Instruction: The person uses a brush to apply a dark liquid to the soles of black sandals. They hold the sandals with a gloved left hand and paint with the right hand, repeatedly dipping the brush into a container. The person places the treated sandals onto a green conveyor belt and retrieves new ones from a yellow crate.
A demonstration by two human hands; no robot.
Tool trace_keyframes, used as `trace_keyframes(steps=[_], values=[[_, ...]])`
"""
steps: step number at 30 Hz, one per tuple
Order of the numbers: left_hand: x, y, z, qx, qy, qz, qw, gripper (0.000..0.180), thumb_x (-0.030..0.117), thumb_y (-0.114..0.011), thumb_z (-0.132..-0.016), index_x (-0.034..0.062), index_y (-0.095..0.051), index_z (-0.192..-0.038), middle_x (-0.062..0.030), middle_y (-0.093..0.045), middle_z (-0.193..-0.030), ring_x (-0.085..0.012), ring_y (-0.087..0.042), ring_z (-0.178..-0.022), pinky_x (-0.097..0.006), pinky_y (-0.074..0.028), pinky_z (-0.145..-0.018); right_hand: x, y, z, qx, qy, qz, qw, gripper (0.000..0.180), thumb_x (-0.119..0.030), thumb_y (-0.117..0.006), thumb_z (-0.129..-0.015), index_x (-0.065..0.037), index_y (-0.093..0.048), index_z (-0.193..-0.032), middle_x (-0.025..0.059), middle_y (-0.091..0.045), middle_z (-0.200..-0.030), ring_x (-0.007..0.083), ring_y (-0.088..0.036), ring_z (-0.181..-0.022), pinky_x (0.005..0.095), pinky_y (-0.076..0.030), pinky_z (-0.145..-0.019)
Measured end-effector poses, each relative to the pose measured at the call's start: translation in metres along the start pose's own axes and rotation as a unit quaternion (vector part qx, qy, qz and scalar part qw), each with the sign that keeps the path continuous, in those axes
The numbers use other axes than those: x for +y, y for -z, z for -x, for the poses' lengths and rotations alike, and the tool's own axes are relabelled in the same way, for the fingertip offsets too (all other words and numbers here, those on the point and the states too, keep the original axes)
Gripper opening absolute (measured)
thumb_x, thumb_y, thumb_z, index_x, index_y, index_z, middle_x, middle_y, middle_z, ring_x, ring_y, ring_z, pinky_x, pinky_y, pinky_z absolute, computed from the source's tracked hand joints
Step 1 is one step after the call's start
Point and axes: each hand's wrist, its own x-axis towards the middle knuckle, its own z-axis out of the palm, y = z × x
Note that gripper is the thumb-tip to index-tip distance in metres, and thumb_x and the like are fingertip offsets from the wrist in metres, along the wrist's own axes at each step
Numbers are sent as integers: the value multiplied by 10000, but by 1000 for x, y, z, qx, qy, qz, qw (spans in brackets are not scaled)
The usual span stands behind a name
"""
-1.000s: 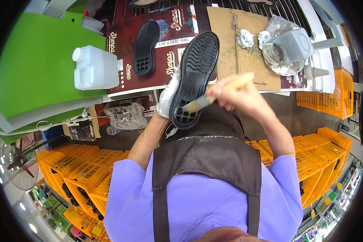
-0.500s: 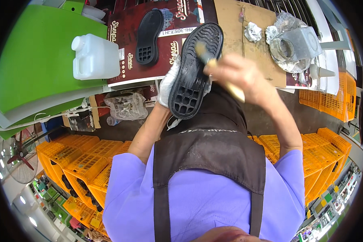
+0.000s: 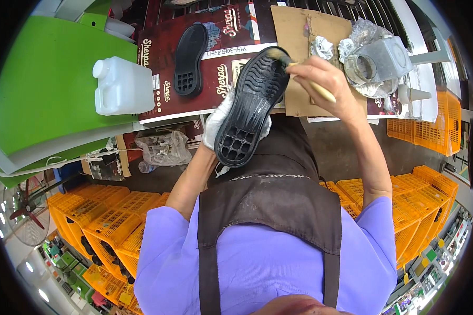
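Observation:
A black shoe sole [image 3: 255,105] lies tilted across my gloved left hand [image 3: 215,123], its ridged and gridded inner side facing up. White glove fabric shows at both sides of the sole, and the hand grips it from beneath. In my bare right hand [image 3: 328,84] is a brush [image 3: 320,92] with a pale handle. Its bristles touch the sole near the far toe end, by the raised rim. Wet-looking streaks shine on the sole's middle. A second black sole [image 3: 191,60] rests on the dark red cardboard beyond, left of the held one.
A white plastic jug [image 3: 123,86] stands at the left on the bench. Right of the brown cardboard [image 3: 299,79] are crumpled white wads [image 3: 322,48], a tipped clear container [image 3: 383,58] and a nozzle bottle [image 3: 414,94]. Orange crates [image 3: 110,212] stand behind me on both sides.
The brush has moved from the sole's middle up to its far toe end. The held sole has come slightly nearer to me, and my view has shifted a little.

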Motion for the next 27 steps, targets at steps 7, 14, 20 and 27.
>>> trace_keyframes(steps=[7, 14, 20, 27], values=[[2, 2, -7, -100, -30, -182, 978, 522, 443, -295, -973, 52, -440, -1285, -132, -563, -1168, -257, -594, -962, -398, -505, -848, -32, -26, 6, 71, -163, -146, 973, 140, -102, -631, -830, -16, -670, -934, 121, -664, -799, 194, -634, -652, 290, -495, -599], [9, -1, -12, -96, -64, -111, 987, 564, 493, -312, -955, 34, -481, -1235, -159, -590, -1118, -284, -609, -925, -417, -507, -829, -51, -23, 1, 43, -99, -191, 976, 131, -73, -645, -806, -28, -667, -927, 116, -647, -795, 191, -611, -661, 281, -489, -582], [12, -11, -14, -95, -90, -107, 986, 545, 479, -279, -965, 75, -432, -1298, -130, -559, -1180, -235, -588, -972, -382, -498, -852, -92, -27, 7, -105, 16, -274, 956, 163, -65, -658, -772, -31, -652, -932, 92, -621, -733, 202, -591, -628, 314, -485, -569], [15, 16, -5, -157, -6, -177, 972, 555, 435, -285, -978, 13, -377, -1327, -151, -494, -1261, -266, -531, -1068, -395, -431, -939, -46, 8, -48, -28, -284, -227, 931, 234, -198, -583, -811, 17, -670, -780, 69, -634, -624, 104, -574, -576, 254, -453, -541]])
